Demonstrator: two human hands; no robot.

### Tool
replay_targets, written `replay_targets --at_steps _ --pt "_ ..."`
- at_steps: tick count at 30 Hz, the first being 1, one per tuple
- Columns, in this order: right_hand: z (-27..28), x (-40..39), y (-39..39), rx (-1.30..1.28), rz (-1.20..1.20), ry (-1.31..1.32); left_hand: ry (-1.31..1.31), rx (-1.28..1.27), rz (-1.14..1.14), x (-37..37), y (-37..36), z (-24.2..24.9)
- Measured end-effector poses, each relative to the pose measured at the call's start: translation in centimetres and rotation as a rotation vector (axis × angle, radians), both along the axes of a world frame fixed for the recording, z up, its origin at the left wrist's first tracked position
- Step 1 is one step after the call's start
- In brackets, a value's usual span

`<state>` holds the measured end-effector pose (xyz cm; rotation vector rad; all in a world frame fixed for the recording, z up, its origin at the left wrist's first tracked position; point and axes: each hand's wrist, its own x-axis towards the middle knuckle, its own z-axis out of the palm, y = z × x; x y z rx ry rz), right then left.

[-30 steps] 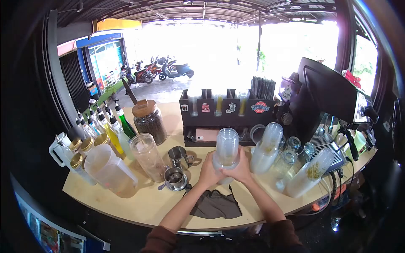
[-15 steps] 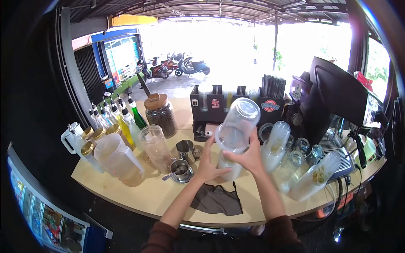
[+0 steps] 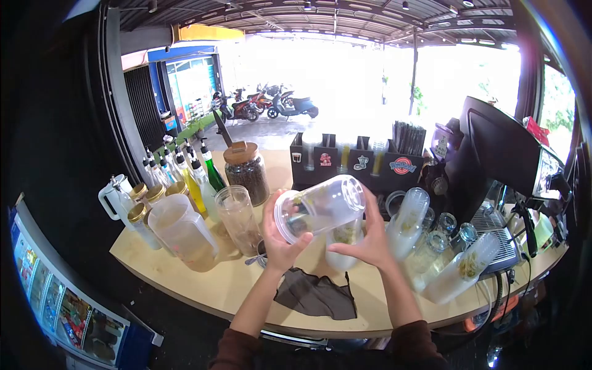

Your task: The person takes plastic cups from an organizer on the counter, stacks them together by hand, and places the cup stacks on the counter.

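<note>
A clear plastic cup (image 3: 324, 206) is held tilted nearly sideways above the counter, its rim to the left and its base up to the right. My left hand (image 3: 282, 237) grips the rim end, with the thumb underneath. At the base end, my right hand (image 3: 371, 237) has its fingers behind the cup and its thumb stretched out below it, apart from the fingers. Behind and below the held cup stands another stack of clear cups (image 3: 343, 250). A dark cloth (image 3: 316, 295) lies on the counter (image 3: 246, 302) under my forearms.
Left are a large plastic pitcher (image 3: 182, 231), a clear tumbler (image 3: 237, 222), pump bottles (image 3: 197, 179) and a jar of dark beans (image 3: 246, 176). A black organizer (image 3: 357, 166) stands behind. To the right are cup stacks (image 3: 465, 268), glass jars (image 3: 435, 240) and a coffee machine (image 3: 496, 225).
The cup has tipped from near upright to nearly sideways, its rim end swinging left. My left hand has moved left and up with it. The head view has shifted slightly.
</note>
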<state>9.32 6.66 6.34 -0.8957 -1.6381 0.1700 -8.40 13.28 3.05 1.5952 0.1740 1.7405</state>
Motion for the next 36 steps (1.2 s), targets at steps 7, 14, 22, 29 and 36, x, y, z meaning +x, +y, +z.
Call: replay_targets --at_steps 7,14,22,29,36 --pt "-0.1 0.9 0.1 -0.251 0.277 0.303 0.466 0.482 0.574 -1.7 0.6 -0.7" --pt "-1.8 2.2 -0.3 -0.196 0.455 0.242 0.242 -0.186 -0.46 -2.0 1.8 -1.0" --pt "-1.1 3.0 -1.2 -0.278 0.467 0.298 0.232 -0.221 -0.508 -1.6 1.8 -1.3" --pt "-1.0 3.9 -1.4 -0.355 0.436 0.351 0.266 -0.143 -0.486 -0.7 2.0 -1.0" --pt "-0.7 4.0 -1.8 -0.337 0.41 0.367 0.299 -0.1 -0.468 -0.1 1.9 -0.4"
